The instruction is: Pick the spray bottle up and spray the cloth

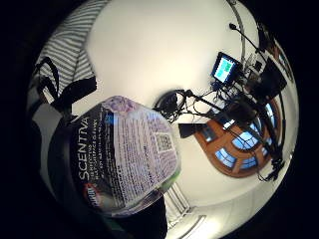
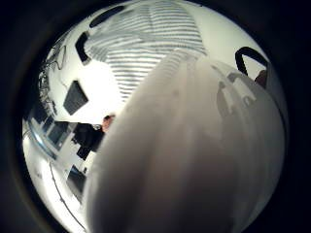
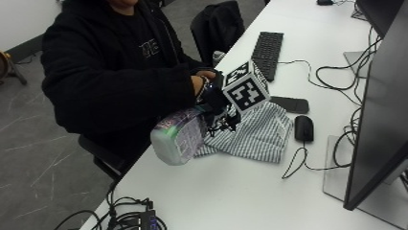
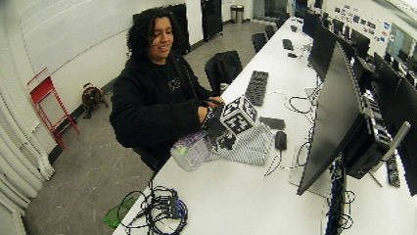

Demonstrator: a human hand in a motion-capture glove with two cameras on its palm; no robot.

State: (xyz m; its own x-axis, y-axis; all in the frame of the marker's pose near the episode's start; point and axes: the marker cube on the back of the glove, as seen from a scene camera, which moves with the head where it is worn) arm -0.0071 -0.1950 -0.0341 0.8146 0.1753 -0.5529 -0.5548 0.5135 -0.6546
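Observation:
A spray bottle (image 3: 178, 136) with a clear body and purple label is lifted and tilted, its base out over the table's near edge. My gloved right hand (image 3: 213, 98) grips its upper part, fingers curled round the neck; the nozzle is hidden behind the hand. The grey-and-white striped cloth (image 3: 255, 134) lies crumpled on the white table (image 3: 242, 191), right beside the bottle's top. In the little finger side palm view the bottle's label (image 1: 124, 154) sits close to the palm, with the cloth (image 1: 70, 45) beyond. The bottle (image 2: 194, 160) fills the thumb side palm view below the cloth (image 2: 146, 43).
A black phone (image 3: 289, 104) and a black mouse (image 3: 303, 128) lie just past the cloth. A keyboard (image 3: 267, 48) sits farther back and a monitor (image 3: 382, 105) stands on the right. Cables (image 3: 127, 220) are bundled at the near corner.

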